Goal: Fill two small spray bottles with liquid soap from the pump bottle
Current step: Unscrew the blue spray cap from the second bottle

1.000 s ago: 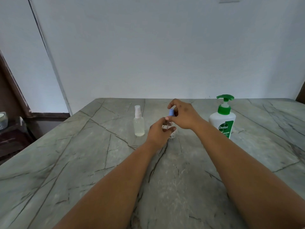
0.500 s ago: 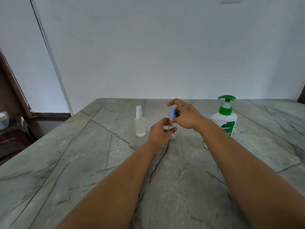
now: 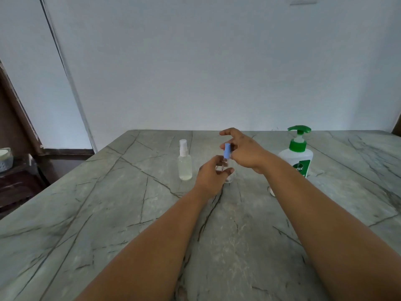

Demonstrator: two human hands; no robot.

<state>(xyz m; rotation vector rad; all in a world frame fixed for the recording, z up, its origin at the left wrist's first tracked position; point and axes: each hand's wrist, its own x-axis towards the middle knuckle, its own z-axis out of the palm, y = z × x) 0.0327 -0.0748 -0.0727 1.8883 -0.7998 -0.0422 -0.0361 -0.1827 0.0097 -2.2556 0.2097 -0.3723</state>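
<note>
Right fingers (image 3: 225,146) pinched on the blue cap (image 3: 227,151) from its far side, index lifted clear above. Left fingers (image 3: 227,170) curled round the clear bottle (image 3: 230,178) under that cap, thumb across its front, base on or just above the bench (image 3: 108,213) — cannot tell which. Right hand (image 3: 245,153) over the top, left hand (image 3: 211,175) low and to the left, both forearms running back toward the camera. Whether the cap is seated on the neck or already lifted off — not readable here, and no telling if it is coming off or going on. Just left of the left hand, a second bottle (image 3: 184,165) with a white sprayer, upright, a little pale liquid at its bottom. Well to the right, a pump bottle (image 3: 296,156) with a green head, partly behind the right forearm; a small pale thing beside that forearm, too hidden to name. Likely risks from here: a light, narrow bottle tipping if the left grip loosens during a twist; the cap slipping from a two-finger pinch and rolling across the bench; soapy fingers making both worse. Also a fair chance of the right forearm knocking the pump bottle on the way across, being so close beside it. Narrow neck — easy to miss later under the pump spout, spilling soap on the stone.
</note>
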